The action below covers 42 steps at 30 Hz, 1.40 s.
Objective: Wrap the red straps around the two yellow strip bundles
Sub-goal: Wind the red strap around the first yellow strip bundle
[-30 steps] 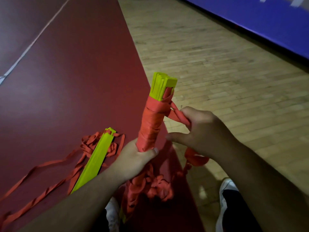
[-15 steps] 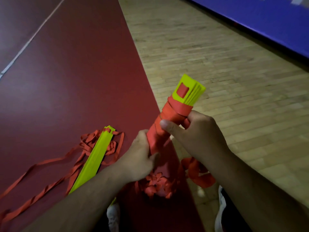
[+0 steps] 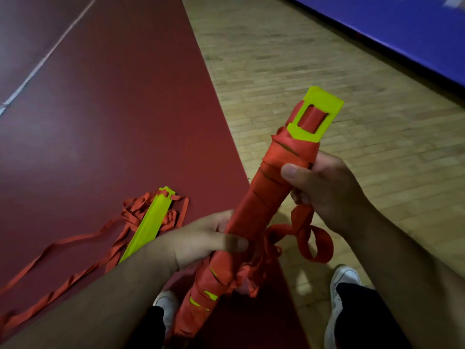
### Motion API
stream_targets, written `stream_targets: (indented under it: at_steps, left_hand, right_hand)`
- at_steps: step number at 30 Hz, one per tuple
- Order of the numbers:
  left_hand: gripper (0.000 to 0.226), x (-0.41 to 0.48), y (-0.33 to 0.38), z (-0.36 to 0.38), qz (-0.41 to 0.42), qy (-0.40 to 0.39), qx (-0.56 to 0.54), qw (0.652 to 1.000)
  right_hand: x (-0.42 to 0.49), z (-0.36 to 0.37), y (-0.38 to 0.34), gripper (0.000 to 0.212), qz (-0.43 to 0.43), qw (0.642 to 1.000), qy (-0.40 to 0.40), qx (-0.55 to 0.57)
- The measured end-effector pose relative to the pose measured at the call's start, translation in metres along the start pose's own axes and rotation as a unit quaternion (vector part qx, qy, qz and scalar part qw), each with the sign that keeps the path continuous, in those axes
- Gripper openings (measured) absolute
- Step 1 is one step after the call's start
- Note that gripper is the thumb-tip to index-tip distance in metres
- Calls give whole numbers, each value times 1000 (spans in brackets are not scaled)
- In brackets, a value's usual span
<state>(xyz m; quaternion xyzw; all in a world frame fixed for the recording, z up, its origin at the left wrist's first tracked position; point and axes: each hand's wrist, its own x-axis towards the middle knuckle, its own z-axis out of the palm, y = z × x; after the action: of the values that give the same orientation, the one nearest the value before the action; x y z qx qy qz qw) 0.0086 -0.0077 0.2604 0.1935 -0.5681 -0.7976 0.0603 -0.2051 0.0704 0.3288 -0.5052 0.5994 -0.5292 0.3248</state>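
Observation:
I hold one yellow strip bundle (image 3: pixel 317 110) tilted up to the right, most of its length covered by coils of red strap (image 3: pixel 261 197). My left hand (image 3: pixel 206 238) grips the wrapped bundle near its middle. My right hand (image 3: pixel 324 190) grips it higher up, thumb pressed on the coils, with a loose loop of red strap (image 3: pixel 312 238) hanging below the fingers. The second yellow bundle (image 3: pixel 151 222) lies bare on the red floor to the left, on a tangle of loose red strap (image 3: pixel 75 253).
The dark red floor area (image 3: pixel 113 109) meets pale wooden boards (image 3: pixel 302 59) along a diagonal edge. A blue wall pad (image 3: pixel 402 28) runs along the upper right. My white shoes (image 3: pixel 342 280) stand below the bundle.
The held bundle has swung further to the right and turned, so its flat slotted end faces me. My right hand has closed onto the wrapped part; the loose strap now hangs in a loop beneath it.

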Motion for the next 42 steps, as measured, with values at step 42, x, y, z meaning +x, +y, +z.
stream_targets:
  at_steps: [42]
  left_hand:
    - [40, 10, 4, -4, 72, 197, 105, 972]
  right_hand:
    - [11, -5, 8, 14, 116, 989, -73, -60]
